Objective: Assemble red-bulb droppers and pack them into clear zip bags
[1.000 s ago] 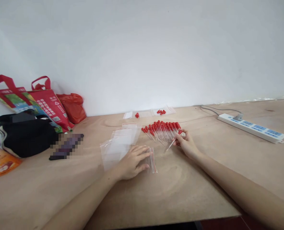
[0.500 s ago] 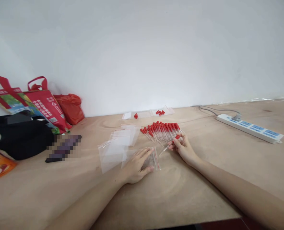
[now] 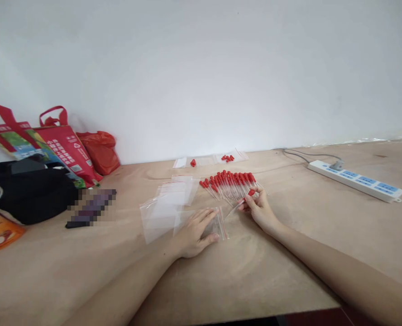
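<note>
Red-bulbed pipette [image 3: 251, 193] is pinched by the right hand [image 3: 265, 215], tip beside a zip-lock bag [image 3: 222, 226] steadied under the left hand [image 3: 193, 235], fingers extended; the bag could be creased by a low tip.

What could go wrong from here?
The clear, red-bulbed dropper in the right hand might snag on the red-striped edge of the clear plastic zip bag near its tip. That bag, under the left hand, could slide or crease. The right hand, beside the row of red-topped clear droppers, could nudge some askew.
</note>
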The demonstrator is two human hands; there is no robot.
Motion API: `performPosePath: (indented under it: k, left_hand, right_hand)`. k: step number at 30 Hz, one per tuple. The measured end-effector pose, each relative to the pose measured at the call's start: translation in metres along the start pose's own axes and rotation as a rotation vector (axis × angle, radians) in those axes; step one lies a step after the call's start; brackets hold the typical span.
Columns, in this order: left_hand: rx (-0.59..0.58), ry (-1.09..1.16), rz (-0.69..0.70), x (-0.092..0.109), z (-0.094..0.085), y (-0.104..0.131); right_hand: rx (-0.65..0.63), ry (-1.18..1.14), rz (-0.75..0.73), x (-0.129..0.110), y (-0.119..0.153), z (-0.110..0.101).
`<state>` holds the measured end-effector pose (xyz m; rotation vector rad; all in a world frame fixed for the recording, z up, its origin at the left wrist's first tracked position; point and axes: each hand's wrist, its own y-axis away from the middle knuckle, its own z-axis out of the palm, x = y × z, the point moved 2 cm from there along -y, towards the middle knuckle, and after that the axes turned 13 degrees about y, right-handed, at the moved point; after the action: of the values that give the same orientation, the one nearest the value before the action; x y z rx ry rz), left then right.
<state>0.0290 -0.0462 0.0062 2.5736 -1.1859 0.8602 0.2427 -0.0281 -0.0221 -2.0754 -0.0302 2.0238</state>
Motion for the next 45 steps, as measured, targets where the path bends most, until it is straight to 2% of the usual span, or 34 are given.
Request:
performPosePath:
  k: [10,18,22,26,31,38,41,45]
  left_hand:
    - [0.023,0.03,0.014,0.002,0.0,-0.001]
    - [0.07,0.048,0.035,0.004,0.0,-0.002]
    - [0.078,0.051,0.026,0.003,0.0,-0.001]
    - [0.099,0.071,0.034,0.002,0.001,-0.003]
    - [0.11,0.104,0.052,0.004,0.004,-0.013]
    - [0.126,0.128,0.054,0.015,0.012,-0.028]
    - [0.144,0.145,0.044,0.015,0.005,-0.026]
    - [0.123,0.126,0.03,0.003,-0.016,-0.013]
  right_hand:
    - [-0.067,-0.053,0.054,-0.007,0.007,0.012]
    - [-0.214,-0.18,0.157,-0.01,0.013,0.016]
    - [-0.231,-0.195,0.184,-0.009,0.013,0.015]
    - [-0.249,-0.064,0.148,-0.009,0.013,0.014]
    - [-0.35,0.152,0.02,-0.011,0.015,0.011]
    - [-0.543,0.048,0.044,-0.012,0.017,0.014]
    - [-0.564,0.006,0.018,-0.01,0.014,0.013]
    - [-0.503,0.083,0.025,-0.005,0.008,0.009]
